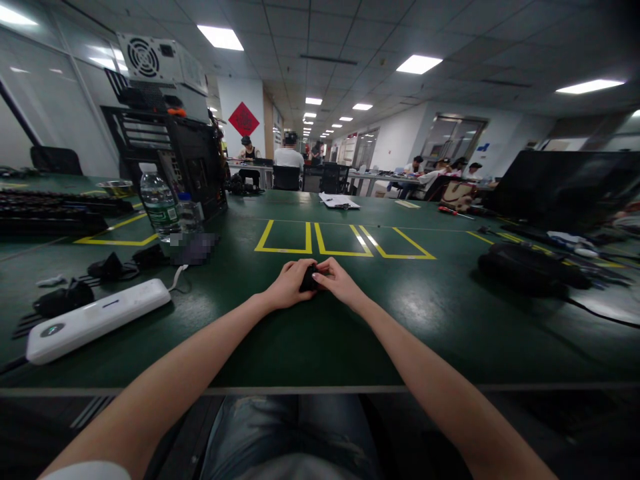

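We see the left hand [293, 285] and the right hand [336, 279] brought together, both closed on a small black object [309, 280]. The left palm faces inward and its fingers curl over the top; the right hand meets it from the other side, thumb pressed to the object and fingers bent. We cannot tell whether the object touches the table [310, 347] or sits just above it. It is midway along the near edge, set in from it, short of three yellow outlines [287, 251].

Both forearms cross the near edge well apart and slant inward, so we see them form a wedge with the hands at its tip.

Toward the near left corner we see a white bar [100, 319] with a cable, black pieces [107, 267] just beyond it. Farther along the left side stand a bottle [159, 207] and a PC case [193, 167]. A black pouch [530, 269] lies toward the right edge, a monitor [570, 190] behind it. Near the far edge we find a clipboard [340, 200].
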Available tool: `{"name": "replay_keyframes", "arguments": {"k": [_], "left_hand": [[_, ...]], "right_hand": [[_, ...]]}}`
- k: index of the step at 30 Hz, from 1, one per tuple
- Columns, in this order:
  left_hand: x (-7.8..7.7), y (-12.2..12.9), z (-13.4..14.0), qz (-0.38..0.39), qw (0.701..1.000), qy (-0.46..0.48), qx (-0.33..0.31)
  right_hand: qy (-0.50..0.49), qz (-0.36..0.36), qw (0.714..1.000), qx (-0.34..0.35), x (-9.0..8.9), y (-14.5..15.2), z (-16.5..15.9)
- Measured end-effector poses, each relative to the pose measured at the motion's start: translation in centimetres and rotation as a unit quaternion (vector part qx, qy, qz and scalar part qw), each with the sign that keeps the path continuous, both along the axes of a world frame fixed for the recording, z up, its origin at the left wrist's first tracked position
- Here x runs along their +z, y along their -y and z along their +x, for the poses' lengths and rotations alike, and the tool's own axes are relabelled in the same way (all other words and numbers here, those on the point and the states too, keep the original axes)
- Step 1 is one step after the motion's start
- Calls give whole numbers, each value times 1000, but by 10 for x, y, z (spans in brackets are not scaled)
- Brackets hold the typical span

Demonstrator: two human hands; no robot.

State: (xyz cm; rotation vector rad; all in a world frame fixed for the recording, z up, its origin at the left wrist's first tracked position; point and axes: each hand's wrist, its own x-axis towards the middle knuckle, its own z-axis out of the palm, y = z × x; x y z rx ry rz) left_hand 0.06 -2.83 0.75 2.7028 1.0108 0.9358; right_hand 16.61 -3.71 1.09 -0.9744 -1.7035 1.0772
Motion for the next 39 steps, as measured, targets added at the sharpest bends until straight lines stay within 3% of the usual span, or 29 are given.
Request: {"name": "replay_keyframes", "arguments": {"k": [6, 15, 28, 39], "left_hand": [[-1, 0, 1, -2, 1000, 2, 5], [-1, -1, 0, 0, 1000, 1, 4], [-2, -2, 0, 1, 1000, -1, 6], [-2, -2, -1, 3, 1000, -1, -1]], "right_hand": [[8, -51, 999, -3, -4, -2, 2], [10, 10, 1000, 20, -1, 0, 3], [13, -47, 999, 3, -3, -1, 3], [23, -8, 999, 23, 2, 3, 5]]}}
